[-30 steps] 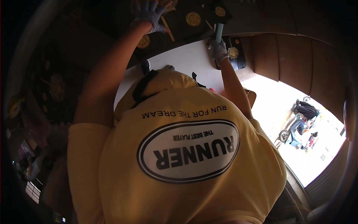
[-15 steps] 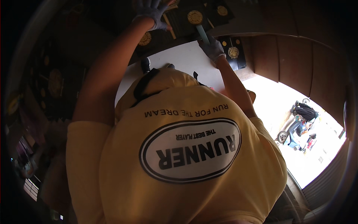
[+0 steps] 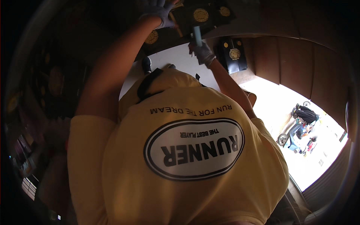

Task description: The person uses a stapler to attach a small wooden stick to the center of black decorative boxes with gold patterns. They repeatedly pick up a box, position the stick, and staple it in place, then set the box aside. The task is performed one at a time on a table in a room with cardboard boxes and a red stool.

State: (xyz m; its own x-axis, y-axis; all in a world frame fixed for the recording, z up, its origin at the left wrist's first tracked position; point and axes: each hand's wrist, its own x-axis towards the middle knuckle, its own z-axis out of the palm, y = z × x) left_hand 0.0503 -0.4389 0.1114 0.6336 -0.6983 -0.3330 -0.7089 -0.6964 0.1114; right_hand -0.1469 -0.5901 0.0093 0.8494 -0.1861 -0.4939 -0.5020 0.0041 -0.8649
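Note:
My left hand (image 3: 159,14), in a grey glove with bare fingertips, lies spread near the top edge on dark sheets (image 3: 185,24) printed with round gold emblems. The sheets' far part runs out of view. My right hand (image 3: 203,54), gloved the same way, is closed around a narrow, pale blue-grey flat tool (image 3: 197,35). The tool points away from me, close to the near edge of the dark sheets. Motion blur hides its exact kind. Below both hands is a pale surface (image 3: 165,54).
A dark panel with gold emblems (image 3: 234,54) stands to the right of my right hand, beside brown wall panels (image 3: 296,62). Farther right, a bright opening shows a parked blue scooter (image 3: 296,133). My shoe (image 3: 146,64) shows below the sheets. Dark emblem-printed pieces (image 3: 56,80) are at the left.
My right hand has drawn left and slightly toward me, and the tool has swung more upright, away from the round emblem. My left hand has shifted slightly right with the fingers still spread.

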